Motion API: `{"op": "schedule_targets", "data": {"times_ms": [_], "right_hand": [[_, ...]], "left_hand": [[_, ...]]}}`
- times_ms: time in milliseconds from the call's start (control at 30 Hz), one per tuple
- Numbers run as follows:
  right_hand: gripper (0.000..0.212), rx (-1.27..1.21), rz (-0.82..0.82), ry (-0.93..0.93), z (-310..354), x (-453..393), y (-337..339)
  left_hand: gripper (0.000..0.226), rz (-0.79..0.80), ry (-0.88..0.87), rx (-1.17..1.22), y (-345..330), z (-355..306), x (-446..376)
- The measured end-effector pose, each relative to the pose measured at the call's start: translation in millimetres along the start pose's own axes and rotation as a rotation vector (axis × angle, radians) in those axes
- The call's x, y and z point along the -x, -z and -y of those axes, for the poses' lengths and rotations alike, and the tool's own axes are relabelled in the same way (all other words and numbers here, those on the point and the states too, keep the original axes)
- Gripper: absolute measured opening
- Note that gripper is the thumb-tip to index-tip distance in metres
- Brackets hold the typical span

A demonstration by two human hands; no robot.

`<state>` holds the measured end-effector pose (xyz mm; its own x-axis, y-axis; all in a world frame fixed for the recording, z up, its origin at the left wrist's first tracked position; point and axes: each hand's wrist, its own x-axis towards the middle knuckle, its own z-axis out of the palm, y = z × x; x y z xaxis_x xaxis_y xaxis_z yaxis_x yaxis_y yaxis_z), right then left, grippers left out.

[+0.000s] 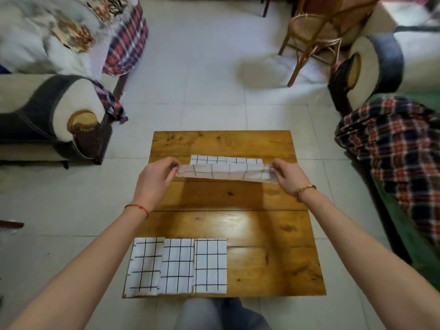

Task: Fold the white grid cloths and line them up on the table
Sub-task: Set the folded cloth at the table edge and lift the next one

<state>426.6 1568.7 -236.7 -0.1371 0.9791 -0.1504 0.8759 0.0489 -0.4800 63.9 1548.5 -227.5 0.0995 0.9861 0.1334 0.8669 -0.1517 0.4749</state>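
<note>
A white grid cloth (226,172) is stretched between my hands above the middle of the wooden table (262,234), its near half lifted and folding over the far part that lies flat. My left hand (156,178) pinches its left end. My right hand (287,175) pinches its right end. Three folded white grid cloths lie side by side along the table's near edge: a left one (144,266), a middle one (177,265) and a right one (210,265), their edges touching or slightly overlapping.
A sofa arm (71,120) stands left of the table, with a plaid cloth (112,101) draped on it. A plaid blanket (392,144) covers a green seat at the right. A rattan chair (316,32) stands at the far right. White floor tiles surround the table.
</note>
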Motion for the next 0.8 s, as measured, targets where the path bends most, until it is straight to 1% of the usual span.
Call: {"op": "schedule_targets", "data": {"times_ms": [100,267,400,500,667,800], "right_hand": [[0.012,-0.021,-0.025,0.044,10,9,33],[0.018,-0.025,-0.041,0.117,23,28,76],[0.018,-0.017,-0.021,0.167,30,45,106],[0.020,-0.055,0.009,0.177,33,58,121],[0.024,-0.139,0.058,0.173,30,76,140],[0.024,-0.214,0.104,0.193,34,84,155]], "left_hand": [[0.012,-0.085,-0.040,0.023,31,-21,-3],[0.013,-0.128,-0.107,0.012,73,-51,0],[0.013,-0.101,-0.164,0.040,107,-70,9],[0.015,-0.048,-0.196,0.061,126,-77,16],[0.019,0.043,-0.208,0.044,149,-89,28],[0.016,0.091,-0.200,0.122,166,-96,35]]}}
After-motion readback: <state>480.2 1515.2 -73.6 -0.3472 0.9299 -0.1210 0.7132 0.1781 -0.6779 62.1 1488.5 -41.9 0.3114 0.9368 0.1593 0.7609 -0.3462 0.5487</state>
